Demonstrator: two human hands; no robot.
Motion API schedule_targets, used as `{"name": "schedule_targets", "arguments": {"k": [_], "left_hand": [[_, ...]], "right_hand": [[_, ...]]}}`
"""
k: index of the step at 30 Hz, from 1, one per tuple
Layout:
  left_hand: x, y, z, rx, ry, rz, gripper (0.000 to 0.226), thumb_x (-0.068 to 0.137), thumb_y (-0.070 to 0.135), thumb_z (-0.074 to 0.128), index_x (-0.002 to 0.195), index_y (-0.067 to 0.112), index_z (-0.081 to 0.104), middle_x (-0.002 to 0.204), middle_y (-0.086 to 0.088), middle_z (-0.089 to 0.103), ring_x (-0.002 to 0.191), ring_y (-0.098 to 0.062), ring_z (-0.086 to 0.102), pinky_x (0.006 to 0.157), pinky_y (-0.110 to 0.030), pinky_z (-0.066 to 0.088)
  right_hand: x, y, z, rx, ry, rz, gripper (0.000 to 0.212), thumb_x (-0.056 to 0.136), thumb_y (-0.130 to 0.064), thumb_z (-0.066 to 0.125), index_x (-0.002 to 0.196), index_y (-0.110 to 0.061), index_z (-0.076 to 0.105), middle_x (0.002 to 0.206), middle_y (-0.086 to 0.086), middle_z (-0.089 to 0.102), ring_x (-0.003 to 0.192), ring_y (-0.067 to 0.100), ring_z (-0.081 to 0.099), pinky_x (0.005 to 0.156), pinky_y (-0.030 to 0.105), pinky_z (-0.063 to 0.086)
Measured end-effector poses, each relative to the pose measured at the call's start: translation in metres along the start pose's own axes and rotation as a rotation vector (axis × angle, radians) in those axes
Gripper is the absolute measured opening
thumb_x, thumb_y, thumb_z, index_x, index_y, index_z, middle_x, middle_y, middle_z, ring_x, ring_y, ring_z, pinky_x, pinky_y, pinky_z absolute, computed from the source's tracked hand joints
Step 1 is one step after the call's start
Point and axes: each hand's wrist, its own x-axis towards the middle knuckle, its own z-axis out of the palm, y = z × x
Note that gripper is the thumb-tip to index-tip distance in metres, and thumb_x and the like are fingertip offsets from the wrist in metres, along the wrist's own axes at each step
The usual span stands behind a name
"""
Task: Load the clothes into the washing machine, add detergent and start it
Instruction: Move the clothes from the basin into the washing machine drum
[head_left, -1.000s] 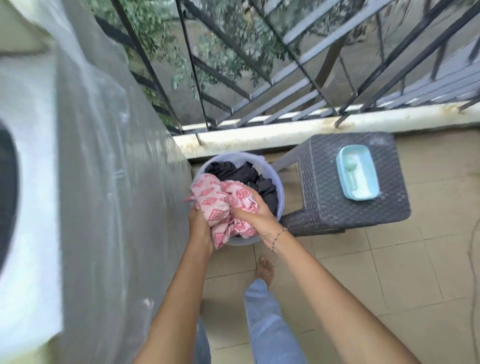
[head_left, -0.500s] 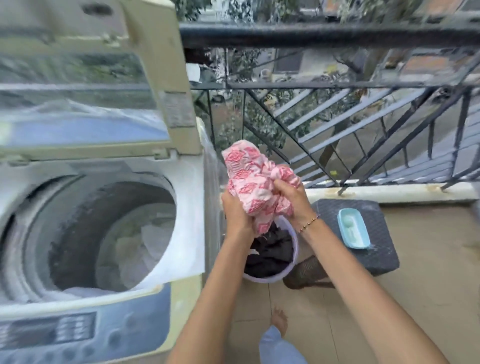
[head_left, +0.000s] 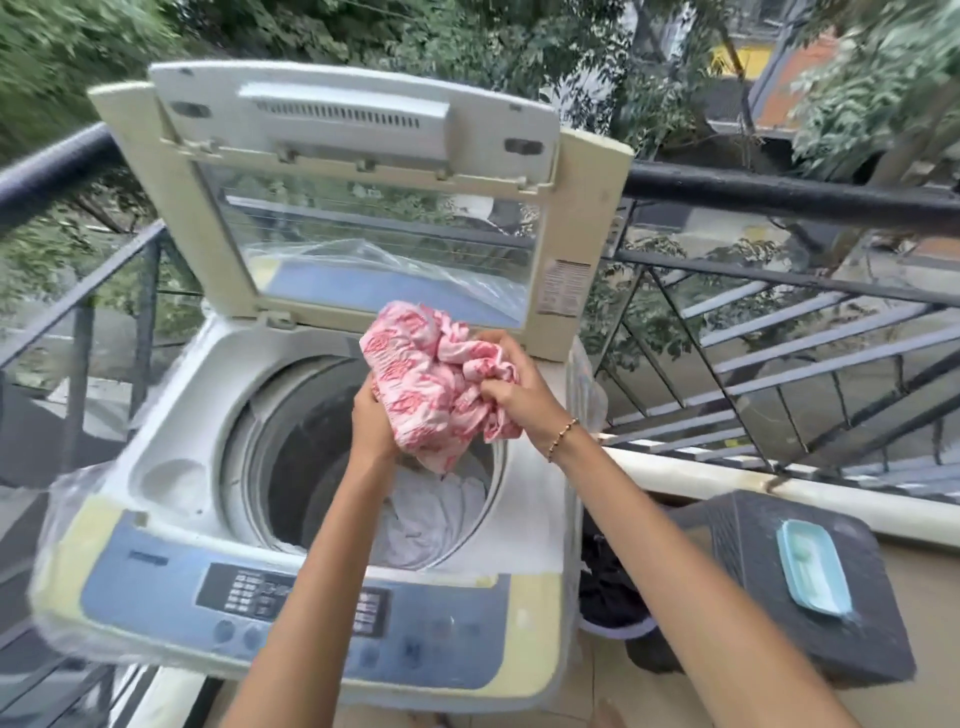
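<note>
Pink cloth lifted from tub, now over washer drum. Both hands' fingers clenched on it. Drop pending.

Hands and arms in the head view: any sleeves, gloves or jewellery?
Both forearms are bare as far as the frame shows, with no sleeves and no gloves. The right hand has a thin beaded bracelet at the wrist, gold with darker beads. The left hand and its wrist show nothing worn. Any rings are not discernible.
</note>
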Motion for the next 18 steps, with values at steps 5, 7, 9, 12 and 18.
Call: {"name": "schedule_targets", "arguments": {"k": [5,7,9,12,18], "left_hand": [[0.040,-0.027,-0.043,0.294,-0.103,-0.137,0.038,0.074,0.031,0.065,0.110,0.021,0.062,0.103,-0.005,0.068,0.088,-0.020,0.062,0.082,-0.037,0.052],[0.054,-0.046,-0.057,0.469,-0.031,-0.255,0.053,0.068,0.034,0.061,0.119,0.021,0.059,0.120,-0.012,0.063,0.103,-0.028,0.062,0.094,-0.045,0.051],[0.053,-0.053,-0.062,0.519,0.088,-0.314,0.052,0.077,0.017,0.056,0.129,0.015,0.055,0.134,-0.017,0.050,0.116,-0.033,0.054,0.103,-0.042,0.045],[0.031,-0.047,-0.051,0.440,0.126,-0.242,0.047,0.084,0.005,0.046,0.129,0.016,0.054,0.137,-0.011,0.048,0.116,-0.028,0.053,0.094,-0.033,0.044],[-0.032,-0.035,0.043,0.106,0.115,-0.011,0.028,0.088,0.006,0.043,0.105,0.021,0.060,0.108,0.000,0.063,0.104,-0.022,0.063,0.098,-0.042,0.049]], "right_hand": [[0.020,0.025,0.027,-0.260,-0.037,0.117,0.040,0.077,-0.003,0.066,0.109,-0.023,0.054,0.103,0.002,0.062,0.089,0.014,0.060,0.083,0.031,0.053],[0.022,0.034,0.030,-0.388,-0.072,0.168,0.050,0.072,-0.024,0.075,0.117,-0.027,0.054,0.121,0.000,0.057,0.109,0.015,0.056,0.100,0.034,0.045],[0.017,0.035,0.028,-0.357,-0.071,0.207,0.049,0.078,-0.025,0.074,0.122,-0.021,0.055,0.122,-0.005,0.052,0.115,0.009,0.048,0.105,0.028,0.038],[0.005,0.034,0.015,-0.273,-0.013,0.192,0.026,0.082,-0.027,0.069,0.108,-0.023,0.064,0.116,-0.006,0.062,0.109,0.011,0.058,0.099,0.034,0.047],[-0.023,0.024,-0.043,-0.111,0.103,0.189,0.010,0.089,-0.014,0.060,0.088,-0.022,0.065,0.085,-0.001,0.065,0.077,0.011,0.062,0.074,0.027,0.050]]}}
